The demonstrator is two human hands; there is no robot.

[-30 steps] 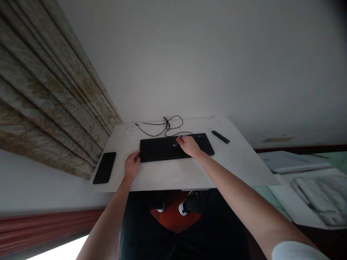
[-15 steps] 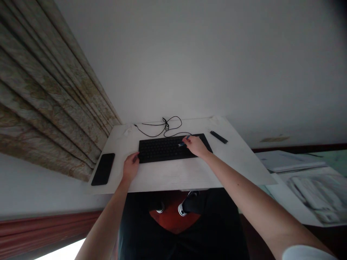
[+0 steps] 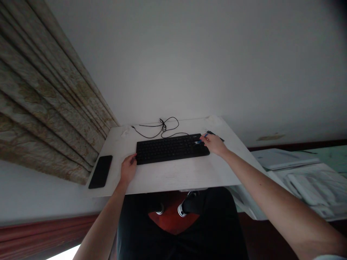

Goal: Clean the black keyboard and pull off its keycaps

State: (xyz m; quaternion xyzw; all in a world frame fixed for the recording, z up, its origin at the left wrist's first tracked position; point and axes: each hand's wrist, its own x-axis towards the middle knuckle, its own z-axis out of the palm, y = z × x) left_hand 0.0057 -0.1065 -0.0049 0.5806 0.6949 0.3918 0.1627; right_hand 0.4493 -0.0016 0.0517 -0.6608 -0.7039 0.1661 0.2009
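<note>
A black keyboard (image 3: 168,148) lies on the white table (image 3: 162,177). My left hand (image 3: 128,168) grips its left end, fingers closed at the edge. Over the right end of the keys, my right hand (image 3: 214,144) pinches a slim blue tool with a pale tip (image 3: 198,142). The tip points left and down at the number keys; I cannot tell whether it touches them. Beyond the right hand lies a flat black strip (image 3: 221,139), partly hidden by that hand.
A black phone (image 3: 100,172) rests at the table's left edge. Behind the keyboard runs its bundled black cable (image 3: 163,126), close to the wall. A patterned curtain (image 3: 54,90) hangs at left. Wrapped white items (image 3: 306,180) lie to the right, beyond the table.
My right hand has moved right along the keyboard with the blue tool, now partly covering the black strip. My left hand stays at the keyboard's left end. The view has shifted slightly.
</note>
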